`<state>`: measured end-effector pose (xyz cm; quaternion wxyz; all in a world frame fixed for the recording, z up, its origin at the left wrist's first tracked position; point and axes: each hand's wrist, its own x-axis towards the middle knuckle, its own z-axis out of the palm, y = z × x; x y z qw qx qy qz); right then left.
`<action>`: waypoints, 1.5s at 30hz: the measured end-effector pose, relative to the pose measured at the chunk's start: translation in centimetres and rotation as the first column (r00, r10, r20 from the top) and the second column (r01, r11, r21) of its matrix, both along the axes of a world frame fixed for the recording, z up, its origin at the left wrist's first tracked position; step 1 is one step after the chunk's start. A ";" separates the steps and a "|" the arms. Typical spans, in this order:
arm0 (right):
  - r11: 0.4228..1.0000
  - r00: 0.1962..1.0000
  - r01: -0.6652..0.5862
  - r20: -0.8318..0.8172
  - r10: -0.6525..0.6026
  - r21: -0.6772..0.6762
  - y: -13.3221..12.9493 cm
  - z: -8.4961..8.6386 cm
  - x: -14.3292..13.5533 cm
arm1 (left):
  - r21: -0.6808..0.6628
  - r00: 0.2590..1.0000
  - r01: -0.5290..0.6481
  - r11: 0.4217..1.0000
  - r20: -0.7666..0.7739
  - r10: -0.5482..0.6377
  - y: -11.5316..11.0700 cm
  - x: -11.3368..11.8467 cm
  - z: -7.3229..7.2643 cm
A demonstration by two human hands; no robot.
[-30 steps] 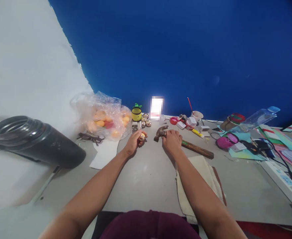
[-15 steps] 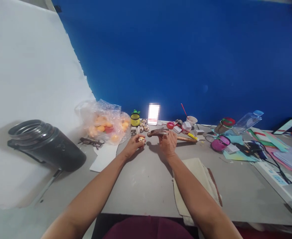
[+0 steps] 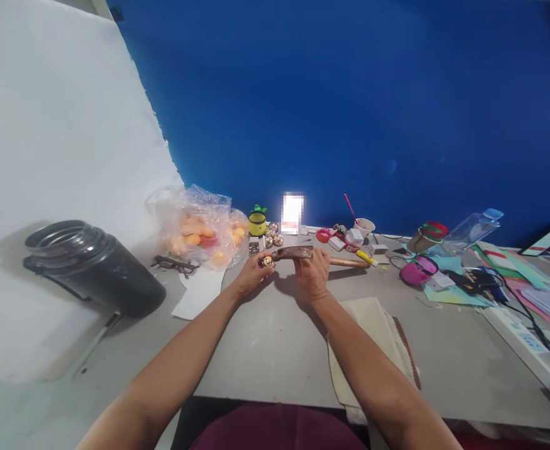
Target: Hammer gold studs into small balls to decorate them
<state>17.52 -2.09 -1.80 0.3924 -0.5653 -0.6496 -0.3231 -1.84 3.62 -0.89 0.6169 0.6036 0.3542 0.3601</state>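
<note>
My left hand [image 3: 249, 277] is closed around a small, shiny gold patterned ball [image 3: 268, 261] just above the grey table. My right hand [image 3: 313, 276] grips a hammer [image 3: 350, 262] close to its worn metal head, with the wooden handle pointing right. The head's left end is right by the ball; I cannot tell whether they touch. Behind my left hand sit several similar shiny balls [image 3: 273, 237] and a small open box of tiny pieces [image 3: 254, 247].
To the left stand a tilted black flask [image 3: 97, 265], glasses [image 3: 176, 265] and a bag of oranges [image 3: 200, 231]. A lit phone [image 3: 292, 212] stands at the back. A folded cloth [image 3: 369, 344] lies under my right forearm. Rightward are a paper cup [image 3: 365, 226], pink pouch [image 3: 418, 270] and power strip [image 3: 525, 337].
The hammer head has moved left and slightly up, closing the gap to the ball. My left hand still holds the ball. The whole view has shifted slightly.
</note>
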 end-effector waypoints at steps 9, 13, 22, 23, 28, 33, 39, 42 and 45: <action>0.999 0.999 -0.033 0.004 0.033 0.002 -0.2 0.2 -0.4 | -0.007 0.998 -0.019 1.000 0.052 0.019 -0.1 0.3 -0.4; 0.998 0.998 -0.056 0.004 0.056 -0.030 -0.2 0.3 0.0 | -0.043 0.997 -0.006 0.999 0.083 0.010 0.1 0.4 -0.5; 0.998 0.998 -0.060 0.024 0.060 -0.006 -0.2 0.4 -0.3 | -0.118 0.977 0.059 0.991 0.209 -0.033 0.2 0.5 -1.1; 0.999 0.999 -0.050 0.020 0.050 -0.003 -0.2 0.4 -0.3 | -0.139 0.974 0.070 0.988 0.224 -0.038 0.2 0.5 -1.1; 0.999 0.998 0.034 -0.047 -0.033 0.020 0.0 0.4 0.7 | -0.235 0.943 0.176 0.956 0.319 -0.095 -0.2 0.4 -0.4; 1.000 1.000 0.023 -0.019 -0.023 -0.003 0.0 0.5 0.7 | -0.280 0.913 0.266 0.922 0.381 -0.148 -0.2 0.3 0.0; 0.998 0.999 0.044 -0.027 -0.043 0.043 -0.3 1.0 0.2 | -0.303 0.925 0.221 0.927 0.366 -0.101 0.1 0.3 -0.4; 1.000 1.000 -0.012 0.013 0.013 -0.017 -0.4 1.0 -0.1 | -0.308 0.941 0.206 0.929 0.321 -0.103 0.1 0.4 -0.5; 0.999 1.000 -0.030 0.003 0.030 -0.022 -0.6 1.1 -0.1 | -0.304 0.950 0.194 0.933 0.297 -0.101 0.0 0.5 -0.4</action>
